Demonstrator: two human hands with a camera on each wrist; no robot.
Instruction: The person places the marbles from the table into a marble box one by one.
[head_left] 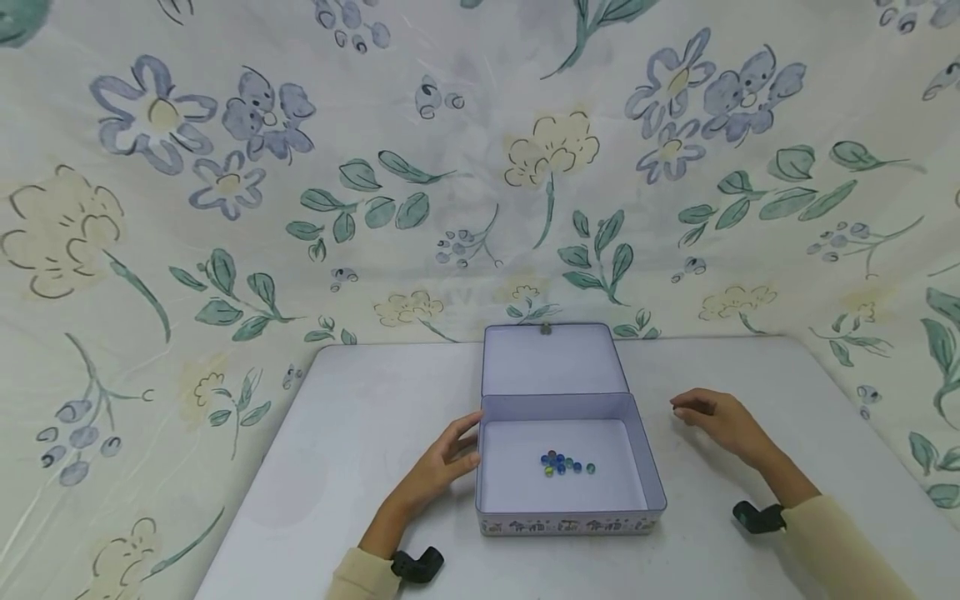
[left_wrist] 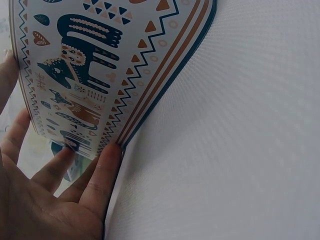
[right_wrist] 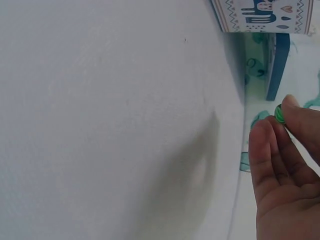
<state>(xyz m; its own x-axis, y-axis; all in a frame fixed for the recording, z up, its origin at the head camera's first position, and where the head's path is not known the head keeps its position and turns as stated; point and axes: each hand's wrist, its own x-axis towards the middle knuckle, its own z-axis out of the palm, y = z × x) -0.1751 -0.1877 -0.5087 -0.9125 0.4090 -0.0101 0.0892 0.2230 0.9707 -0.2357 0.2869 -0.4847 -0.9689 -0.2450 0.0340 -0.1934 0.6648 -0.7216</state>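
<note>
An open, hinged tin box stands on the table with its lid raised at the back. Several small glass marbles, mostly blue with some green and yellow, lie clustered on its floor. My left hand rests against the left wall of the box, fingers spread and fairly straight; the left wrist view shows the fingertips touching the patterned side. To the right of the box, above the table, my right hand pinches a green marble between thumb and fingertips.
The white table extends around the box on both sides. A floral-patterned sheet hangs behind the table and along its sides. Each wrist carries a small black camera, one being the left wrist camera.
</note>
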